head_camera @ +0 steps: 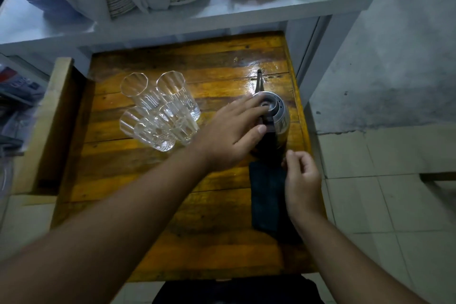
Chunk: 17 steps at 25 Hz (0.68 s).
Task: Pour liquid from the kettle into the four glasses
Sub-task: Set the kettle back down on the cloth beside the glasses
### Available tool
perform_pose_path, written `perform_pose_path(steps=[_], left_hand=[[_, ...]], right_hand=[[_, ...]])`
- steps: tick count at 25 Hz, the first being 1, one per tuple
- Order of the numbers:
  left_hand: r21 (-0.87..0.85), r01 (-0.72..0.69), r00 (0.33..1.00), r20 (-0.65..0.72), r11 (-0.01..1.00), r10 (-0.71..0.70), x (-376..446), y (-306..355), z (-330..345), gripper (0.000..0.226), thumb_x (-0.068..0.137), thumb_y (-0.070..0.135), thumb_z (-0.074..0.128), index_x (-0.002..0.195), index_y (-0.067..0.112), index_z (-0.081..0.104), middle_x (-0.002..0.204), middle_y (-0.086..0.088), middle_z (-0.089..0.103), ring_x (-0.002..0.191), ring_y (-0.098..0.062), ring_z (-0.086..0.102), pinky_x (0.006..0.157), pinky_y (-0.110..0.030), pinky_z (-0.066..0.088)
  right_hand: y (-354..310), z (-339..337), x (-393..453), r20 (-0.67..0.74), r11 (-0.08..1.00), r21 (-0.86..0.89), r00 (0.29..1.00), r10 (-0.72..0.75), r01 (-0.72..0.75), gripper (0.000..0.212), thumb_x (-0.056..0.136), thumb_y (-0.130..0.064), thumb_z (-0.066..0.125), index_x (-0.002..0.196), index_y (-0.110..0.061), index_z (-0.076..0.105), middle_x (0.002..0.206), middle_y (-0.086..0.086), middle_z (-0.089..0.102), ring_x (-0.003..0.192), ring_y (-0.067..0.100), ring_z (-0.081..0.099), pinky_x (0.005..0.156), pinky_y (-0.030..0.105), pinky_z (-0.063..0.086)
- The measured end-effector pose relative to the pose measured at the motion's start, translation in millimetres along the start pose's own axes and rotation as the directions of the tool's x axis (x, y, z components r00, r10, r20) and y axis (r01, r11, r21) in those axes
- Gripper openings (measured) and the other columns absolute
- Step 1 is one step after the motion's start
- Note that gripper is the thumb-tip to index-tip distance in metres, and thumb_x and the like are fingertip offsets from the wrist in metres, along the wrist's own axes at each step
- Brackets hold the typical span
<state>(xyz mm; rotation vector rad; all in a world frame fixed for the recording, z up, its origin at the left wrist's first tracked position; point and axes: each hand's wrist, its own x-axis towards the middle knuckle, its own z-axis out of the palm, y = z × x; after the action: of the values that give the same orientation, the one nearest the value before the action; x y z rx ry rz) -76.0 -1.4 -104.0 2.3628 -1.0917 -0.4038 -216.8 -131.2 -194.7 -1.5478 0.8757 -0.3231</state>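
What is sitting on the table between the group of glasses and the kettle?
Only the person's left hand, reaching across to the kettle lid. Beyond the hand, the wooden table between kettle and glasses is bare, as the head view shows.

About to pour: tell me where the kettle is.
In the head view the kettle stands right of centre on the wooden table, right of the four glasses, the left hand on its lid.
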Motion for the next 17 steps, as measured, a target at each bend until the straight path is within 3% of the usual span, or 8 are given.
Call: perform_pose_path(steps=[2, 4, 5, 7, 10, 14, 17], left_hand=[[-0.116, 0.198, 0.964, -0.156, 0.973, -0.214, -45.8, -7.5, 35.2, 0.055, 0.098, 0.046, 0.038, 0.150, 0.028, 0.038, 0.161, 0.009, 0.028, 0.149, -0.008, 0.017, 0.116, -0.038, 0.017], [-0.062, 0.387, 0.912, -0.121, 0.920, -0.392, -93.8, -19.4, 72.4, 0.061, 0.097, 0.048, 0.041, 0.154, 0.029, 0.029, 0.163, 0.010, 0.022, 0.151, -0.008, 0.011, 0.119, -0.041, 0.017], [0.015, 0.454, 0.888, -0.088, 0.891, -0.451, -113.3, -28.7, 87.7, 0.066, 0.096, 0.050, 0.040, 0.156, 0.029, 0.021, 0.165, 0.009, 0.015, 0.152, -0.010, 0.005, 0.121, -0.042, 0.014], [0.133, 0.554, 0.832, -0.056, 0.822, -0.552, -145.0, -52.9, 108.8, 0.075, 0.096, 0.054, 0.035, 0.158, 0.025, 0.005, 0.166, 0.004, -0.002, 0.152, -0.016, -0.008, 0.123, -0.042, 0.006], [0.218, 0.581, 0.807, -0.029, 0.784, -0.590, -170.6, -82.0, 123.3, 0.078, 0.096, 0.058, 0.025, 0.157, 0.019, -0.004, 0.164, -0.001, -0.013, 0.152, -0.022, -0.015, 0.123, -0.045, 0.000], [0.200, 0.554, 0.830, -0.053, 0.808, -0.556, -174.1, -89.9, 133.2, 0.077, 0.097, 0.057, 0.025, 0.158, 0.018, -0.001, 0.166, -0.002, -0.008, 0.153, -0.021, -0.014, 0.122, -0.039, -0.008], [0.180, 0.550, 0.834, -0.062, 0.816, -0.548, -174.9, -92.6, 134.3, 0.076, 0.097, 0.054, 0.026, 0.158, 0.017, -0.001, 0.166, -0.001, -0.010, 0.152, -0.020, -0.015, 0.121, -0.039, -0.010]], right_hand=[[27.0, -14.9, -13.0, 0.169, 0.899, -0.351, 0.962, -0.212, 0.260, 0.020, 0.101, -0.034, 0.056, 0.083, -0.028, 0.063, 0.083, -0.007, 0.064, 0.081, 0.007, 0.057, 0.071, 0.040, 0.048], [61.2, -22.1, -19.9, 0.395, 0.632, -0.618, 0.880, -0.263, 0.467, 0.024, 0.098, -0.039, 0.053, 0.109, -0.026, 0.070, 0.115, -0.001, 0.071, 0.114, 0.019, 0.059, 0.095, 0.051, 0.050], [76.7, -23.9, -21.7, 0.476, 0.516, -0.675, 0.846, -0.240, 0.527, 0.038, 0.098, -0.041, 0.049, 0.126, -0.022, 0.067, 0.135, 0.005, 0.066, 0.131, 0.025, 0.052, 0.107, 0.055, 0.044], [94.5, -21.4, -27.4, 0.546, 0.398, -0.714, 0.814, -0.199, 0.576, 0.057, 0.101, -0.044, 0.041, 0.150, -0.018, 0.051, 0.161, 0.012, 0.046, 0.151, 0.030, 0.033, 0.120, 0.056, 0.028], [94.4, -3.7, -36.5, 0.490, 0.354, -0.782, 0.857, -0.159, 0.513, 0.067, 0.102, -0.047, 0.032, 0.161, -0.016, 0.033, 0.171, 0.013, 0.026, 0.158, 0.028, 0.017, 0.125, 0.055, 0.013], [79.7, 45.7, -48.3, 0.409, 0.349, -0.828, 0.898, -0.161, 0.440, 0.068, 0.101, -0.046, 0.032, 0.162, -0.015, 0.030, 0.172, 0.014, 0.023, 0.159, 0.030, 0.016, 0.126, 0.055, 0.010], [73.7, 88.0, -57.5, 0.451, 0.335, -0.816, 0.882, -0.140, 0.471, 0.068, 0.101, -0.046, 0.031, 0.164, -0.019, 0.025, 0.174, 0.011, 0.018, 0.160, 0.027, 0.011, 0.126, 0.053, 0.007]])
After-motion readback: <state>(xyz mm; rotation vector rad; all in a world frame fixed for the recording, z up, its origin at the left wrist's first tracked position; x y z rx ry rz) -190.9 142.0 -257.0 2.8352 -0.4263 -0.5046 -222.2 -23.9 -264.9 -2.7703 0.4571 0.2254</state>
